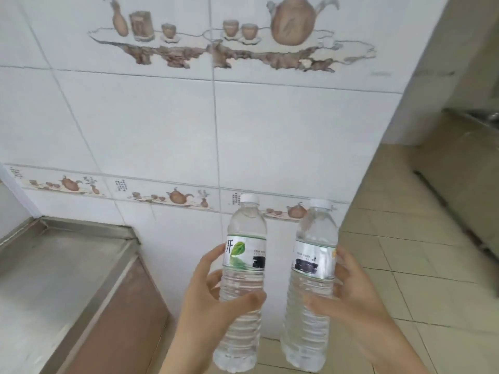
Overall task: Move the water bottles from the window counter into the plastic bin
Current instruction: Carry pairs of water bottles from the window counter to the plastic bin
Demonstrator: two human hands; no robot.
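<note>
While both bottles are in the air, keep them upright. At 9 o'clock sits a steel desk (54, 265). Left hand (213, 306) fingers wrap one water bottle (243, 279); right hand (351, 300) fingers wrap the second bottle (313, 279) at 3 o'clock of it. Bin's not visible, so turn slowly and don't squeeze.

I see two bottles of clear, glossy plastic: the left bottle (241, 287) has ribbed lower walls, a smooth shoulder and a matt white plastic cap, and its shiny wrap-around label carries a green leaf print. The right bottle (310, 290) looks the same, with a silvery, glossy label. The counter (54, 268) at the left is brushed metal, dull grey and slightly scuffed, over a smooth reddish-brown panel. The wall (167, 125) is glazed white tile, smooth with a soft sheen and printed teapot motifs. The floor (405, 252) is beige tile with a faint gloss.
</note>
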